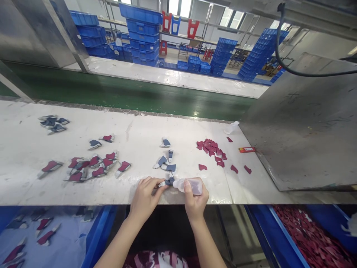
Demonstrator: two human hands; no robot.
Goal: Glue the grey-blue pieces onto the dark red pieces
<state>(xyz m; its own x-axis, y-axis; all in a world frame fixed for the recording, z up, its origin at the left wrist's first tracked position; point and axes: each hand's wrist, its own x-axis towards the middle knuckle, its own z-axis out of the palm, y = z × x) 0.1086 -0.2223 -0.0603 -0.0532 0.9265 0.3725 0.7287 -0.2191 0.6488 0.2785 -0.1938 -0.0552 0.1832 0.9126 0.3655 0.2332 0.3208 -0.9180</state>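
Note:
My right hand (196, 197) is wrapped round a clear plastic squeeze bottle (196, 186) that lies nearly level, its nozzle pointing left. The nozzle tip touches or almost touches a small dark blue and grey part (167, 181). Thumb and fingers of my left hand (146, 195) pinch that part by its pale end, close to the table's front edge. Just beyond it are several more blue and grey parts (162, 160). To the right lies a heap of flat dark red pieces (210, 146), with a few loose ones around it.
Grey parts with red faces (97, 171) are piled at left. A second clear bottle (231, 127) and a small red and yellow packet (247, 149) lie near the metal panel (312, 130). Blue bins (290, 234) stand below the edge. A green conveyor belt (139, 95) runs behind.

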